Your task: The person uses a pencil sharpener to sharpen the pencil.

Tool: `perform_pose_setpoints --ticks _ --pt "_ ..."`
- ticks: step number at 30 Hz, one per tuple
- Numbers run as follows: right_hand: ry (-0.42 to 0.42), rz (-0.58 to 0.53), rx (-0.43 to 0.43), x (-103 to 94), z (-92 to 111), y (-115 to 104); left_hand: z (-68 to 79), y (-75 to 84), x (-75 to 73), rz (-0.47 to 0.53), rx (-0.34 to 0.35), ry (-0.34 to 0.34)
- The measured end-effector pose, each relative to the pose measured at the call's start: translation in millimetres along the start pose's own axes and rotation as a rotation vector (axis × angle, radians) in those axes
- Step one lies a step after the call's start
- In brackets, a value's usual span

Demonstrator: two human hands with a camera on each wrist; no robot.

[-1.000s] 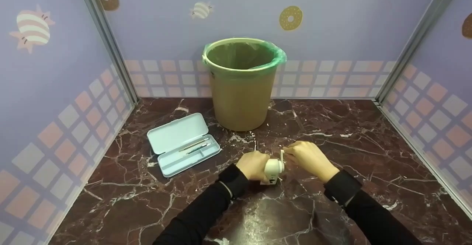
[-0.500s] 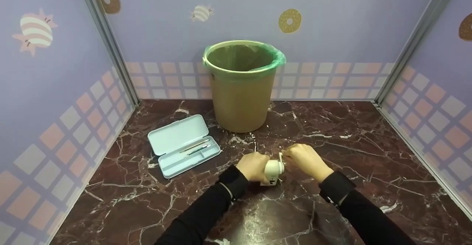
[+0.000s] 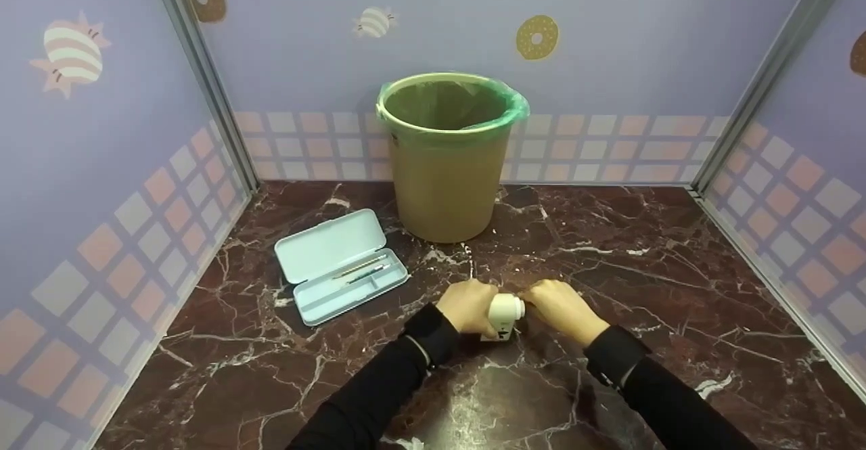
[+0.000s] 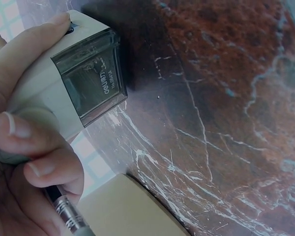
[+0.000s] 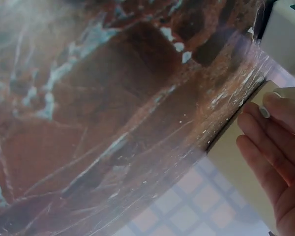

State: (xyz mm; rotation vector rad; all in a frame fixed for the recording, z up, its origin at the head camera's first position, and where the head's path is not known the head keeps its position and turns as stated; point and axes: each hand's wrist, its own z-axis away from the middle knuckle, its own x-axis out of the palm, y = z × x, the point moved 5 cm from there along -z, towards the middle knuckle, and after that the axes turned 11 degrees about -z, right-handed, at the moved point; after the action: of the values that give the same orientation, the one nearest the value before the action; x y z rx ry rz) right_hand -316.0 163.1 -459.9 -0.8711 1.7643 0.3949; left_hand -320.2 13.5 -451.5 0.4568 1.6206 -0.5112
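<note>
A white crank pencil sharpener stands on the dark marbled tabletop. My left hand grips its body from the left, with the thumb over the top in the left wrist view. There, the sharpener's clear shavings drawer shows, and a pencil with a silver ferrule sticks out beneath my curled fingers. My right hand is at the sharpener's right side, pinching the crank handle, which is mostly hidden behind the fingers. In the right wrist view, thumb and forefinger meet beside the sharpener.
An open light-blue pencil case lies to the left, holding pencils. Behind the hands stands a tan waste bin with a green liner. Patterned wall panels enclose the tabletop. Small pale crumbs lie near the bin.
My right hand has swung slightly down and nearer to me, turning the crank; its upright arm, visible earlier, is now out of sight. My left hand and the sharpener stay in place.
</note>
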Motion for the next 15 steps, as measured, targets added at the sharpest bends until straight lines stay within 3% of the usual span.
perform_pose_setpoints --ticks 15 --pt "-0.037 -0.094 -0.043 5.9 21.4 -7.4 -0.1 0.9 1.6 -0.007 -0.042 0.002"
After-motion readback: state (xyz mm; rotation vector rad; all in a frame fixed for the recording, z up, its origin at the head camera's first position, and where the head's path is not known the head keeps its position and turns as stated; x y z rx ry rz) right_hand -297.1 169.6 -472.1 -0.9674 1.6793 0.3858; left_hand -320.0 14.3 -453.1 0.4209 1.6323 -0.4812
